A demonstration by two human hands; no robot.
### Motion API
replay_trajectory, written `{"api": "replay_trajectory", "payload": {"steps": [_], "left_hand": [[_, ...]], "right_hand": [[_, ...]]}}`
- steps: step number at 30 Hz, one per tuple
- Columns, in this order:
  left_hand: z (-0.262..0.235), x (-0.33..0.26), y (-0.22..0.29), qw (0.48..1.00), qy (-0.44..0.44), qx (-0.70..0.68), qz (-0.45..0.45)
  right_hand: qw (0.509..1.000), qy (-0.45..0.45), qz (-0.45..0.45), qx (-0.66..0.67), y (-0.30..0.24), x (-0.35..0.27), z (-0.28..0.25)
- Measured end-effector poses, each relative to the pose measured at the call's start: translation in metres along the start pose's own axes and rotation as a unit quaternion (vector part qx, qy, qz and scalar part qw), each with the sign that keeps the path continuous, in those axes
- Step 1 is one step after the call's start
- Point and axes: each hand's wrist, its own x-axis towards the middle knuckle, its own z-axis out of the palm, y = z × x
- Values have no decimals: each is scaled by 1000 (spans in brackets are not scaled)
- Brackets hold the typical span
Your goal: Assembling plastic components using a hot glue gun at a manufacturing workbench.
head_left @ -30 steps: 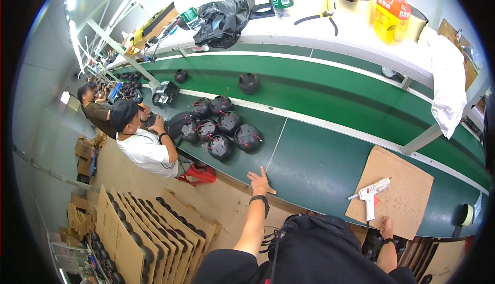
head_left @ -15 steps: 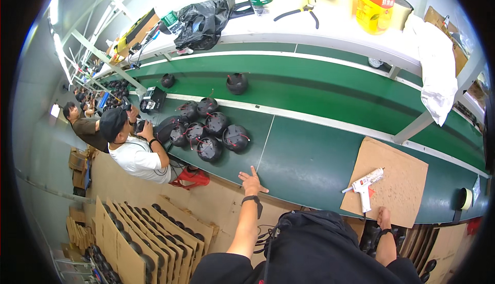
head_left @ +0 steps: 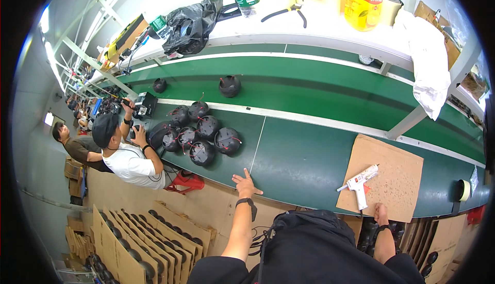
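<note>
My left hand (head_left: 246, 184) rests at the near edge of the green workbench (head_left: 299, 155), fingers spread, holding nothing. Ahead and left of it sits a cluster of several black round housings (head_left: 227, 140) with red wires. My right hand (head_left: 380, 214) has its fingers curled at the bench edge, against the near side of a flat cardboard sheet (head_left: 397, 181); whatever is inside them is hidden. On that sheet lies a white hot glue gun (head_left: 360, 183), apart from my right hand, its cable running down over the edge.
A green conveyor belt (head_left: 309, 83) behind the bench carries two black housings. Above it, a white shelf (head_left: 268, 32) holds bottles, pliers and a black bag. A co-worker (head_left: 131, 155) works at left. Cardboard dividers (head_left: 129, 243) with black parts stand below. A tape roll (head_left: 464, 190) is at right.
The whole view has shifted slightly, with the bench things appearing further left. Both my hands keep their poses. The co-worker in white has raised one hand with a tool.
</note>
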Motion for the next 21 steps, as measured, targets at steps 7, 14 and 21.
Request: {"api": "replay_trajectory", "payload": {"steps": [7,14,21], "left_hand": [[-1,0,1,1000,-3,-12,-4],[0,0,-1,1000,5,-17,4],[3,1,-1,1000,2,-29,1]], "right_hand": [[1000,5,-1,11,1,4,-1],[999,-47,20,-15,0,7,-9],[999,-35,21,3,-1,0,-5]]}}
